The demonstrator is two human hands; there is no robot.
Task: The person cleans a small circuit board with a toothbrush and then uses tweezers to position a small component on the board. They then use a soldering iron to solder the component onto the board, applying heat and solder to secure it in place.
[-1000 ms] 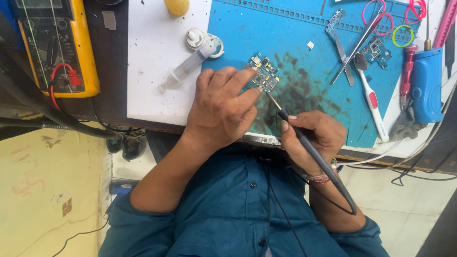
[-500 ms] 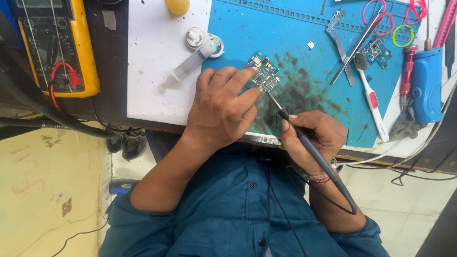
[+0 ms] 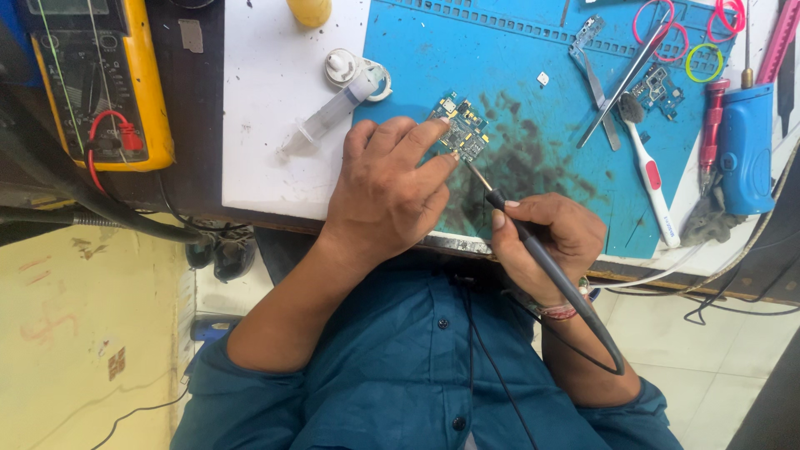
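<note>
So the left hand (image 3: 392,187) is lying flat-ish on the blue work mat (image 3: 517,58), fingers stretched forward and only loosely curled, with the fingertips (image 3: 440,125) pressing down on the near edge of a small green circuit board (image 3: 461,129) to pin it in place, not really gripping it, more like holding it still. The board sits on the mat roughly in the middle, right at the edge of a big dark sooty smudge (image 3: 533,171). The right hand (image 3: 546,237) is closed up tight around a dark soldering iron (image 3: 533,242), pen-style grip, thumb and first fingers wrapped on the handle, and the thin metal tip angles up and left so it lands on the lower corner of the board, just beside the left fingertips. The iron's cable loops back down over the blue shirt (image 3: 400,367). Stuff lying around: a clear syringe (image 3: 329,117) on the white part of the bench just left of the mat, a yellow multimeter (image 3: 100,83) well off to the left with a red lead plugged in, a white and red toothbrush (image 3: 646,171) on the right side of the mat, a pair of tweezers (image 3: 625,83) crossing above it, a second little board (image 3: 658,87) near those, some pink and green rubber bands (image 3: 675,33) up top, and a blue handheld tool (image 3: 746,146) at the far right edge.
</note>
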